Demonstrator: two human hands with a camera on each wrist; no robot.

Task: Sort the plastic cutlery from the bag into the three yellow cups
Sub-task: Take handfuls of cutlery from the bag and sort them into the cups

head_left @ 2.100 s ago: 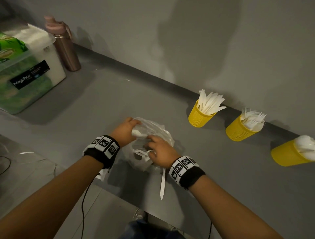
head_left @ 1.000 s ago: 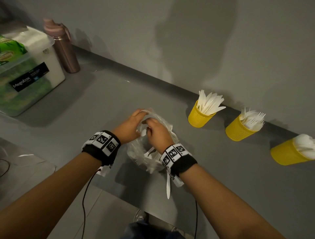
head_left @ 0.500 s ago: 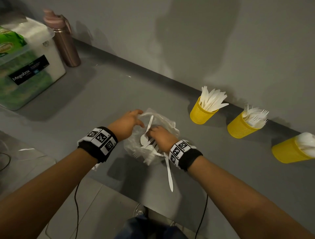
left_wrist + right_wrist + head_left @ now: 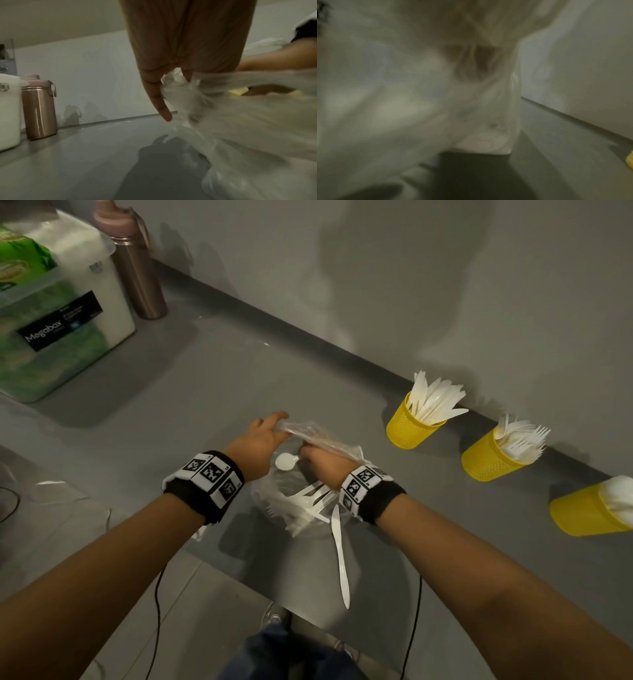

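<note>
A clear plastic bag [image 4: 301, 508] with white cutlery lies on the grey counter [image 4: 205, 392]. My left hand [image 4: 263, 440] pinches the bag's rim [image 4: 175, 81] and holds it stretched up. Under that rim my right hand [image 4: 318, 462] is inside the bag, its fingers curled on a white spoon [image 4: 286, 462] whose bowl points left. In the right wrist view the blurred bag film [image 4: 402, 101] covers almost everything. A white knife [image 4: 340, 559] sticks out of the bag towards me. Three yellow cups stand by the wall: knives [image 4: 409, 428], forks [image 4: 489, 462], spoons [image 4: 582, 513].
A clear storage box [image 4: 58, 313] and a pink metal bottle [image 4: 137, 268] stand at the back left. The counter's near edge runs just below the bag, with cables hanging from my wrists. The wall rises right behind the cups.
My left hand has lifted and stretched the bag's rim. My right hand has slid further in under the rim, and the spoon has tipped from upright to pointing left.
</note>
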